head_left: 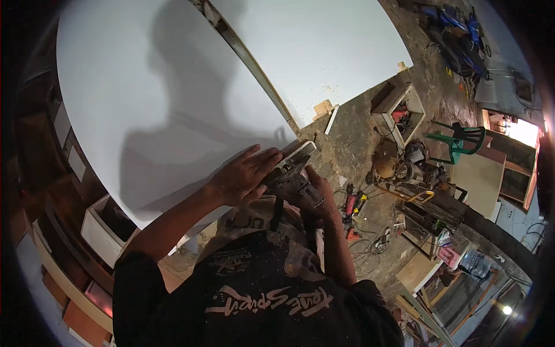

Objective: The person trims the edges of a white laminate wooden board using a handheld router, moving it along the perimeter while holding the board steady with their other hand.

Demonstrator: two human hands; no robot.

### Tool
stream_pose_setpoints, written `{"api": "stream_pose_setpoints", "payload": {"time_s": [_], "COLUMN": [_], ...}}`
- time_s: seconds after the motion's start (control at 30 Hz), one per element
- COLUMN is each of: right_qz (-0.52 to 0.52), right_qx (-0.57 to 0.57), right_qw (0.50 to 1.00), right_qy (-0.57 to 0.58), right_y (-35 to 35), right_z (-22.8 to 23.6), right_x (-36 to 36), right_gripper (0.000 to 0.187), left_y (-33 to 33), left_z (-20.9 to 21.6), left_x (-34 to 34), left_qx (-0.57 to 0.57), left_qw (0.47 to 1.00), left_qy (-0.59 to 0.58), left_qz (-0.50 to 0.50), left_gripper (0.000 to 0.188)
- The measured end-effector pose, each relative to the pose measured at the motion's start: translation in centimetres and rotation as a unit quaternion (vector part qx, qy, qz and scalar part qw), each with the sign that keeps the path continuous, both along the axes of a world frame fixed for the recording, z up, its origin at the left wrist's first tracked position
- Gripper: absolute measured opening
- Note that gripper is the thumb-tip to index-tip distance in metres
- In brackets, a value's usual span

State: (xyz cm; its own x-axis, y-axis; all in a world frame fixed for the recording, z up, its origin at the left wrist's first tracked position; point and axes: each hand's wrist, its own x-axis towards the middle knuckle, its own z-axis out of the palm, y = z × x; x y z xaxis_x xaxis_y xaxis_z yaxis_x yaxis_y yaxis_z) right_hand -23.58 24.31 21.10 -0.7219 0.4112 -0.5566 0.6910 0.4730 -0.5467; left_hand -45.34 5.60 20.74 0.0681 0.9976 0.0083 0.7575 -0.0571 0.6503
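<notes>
A large white panel [110, 104] fills the left and middle, with a dark shadow across it. At its near right corner is a dark, dusty handheld power tool [298, 188] with a flat, pale-edged base plate [300, 153]. My right hand [322, 196] is wrapped round the tool's right side, its fingers partly hidden. My left hand [241, 176] lies with fingers stretched out at the panel's edge, their tips beside the tool. I cannot tell whether they touch it. The tool's blade or bit is hidden.
Beyond a narrow gap lies a second white panel [324, 52] with wood scraps [324, 107]. On the right floor are an open box [399, 114], a red power tool [350, 202], cables and a green chair [451, 143]. Cabinet parts [107, 228] stand at the left.
</notes>
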Motion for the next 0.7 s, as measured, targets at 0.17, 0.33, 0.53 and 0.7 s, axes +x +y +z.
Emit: {"api": "stream_pose_setpoints", "payload": {"time_s": [0.17,0.33,0.53,0.7], "right_qz": [-0.01,-0.001,-0.026,-0.04], "right_qx": [-0.008,-0.004,-0.026,-0.022], "right_qw": [1.0,1.0,0.999,0.997], "right_qy": [0.002,-0.008,-0.011,-0.061], "right_y": [0.2,0.6,0.9,0.8], "right_z": [0.3,0.2,0.0,1.9], "right_x": [0.3,0.1,0.3,-1.5], "right_gripper": [0.086,0.086,0.082,0.071], "left_y": [0.3,0.6,0.8,0.8], "left_z": [0.4,0.6,1.1,0.9], "left_x": [-0.1,-0.3,-0.4,0.0], "left_qx": [0.004,0.006,0.01,-0.015], "left_qw": [1.0,1.0,0.999,0.999], "left_qy": [-0.006,-0.019,-0.051,-0.025], "left_qz": [0.002,0.01,0.015,0.019], "left_gripper": [0.081,0.082,0.084,0.087]}}
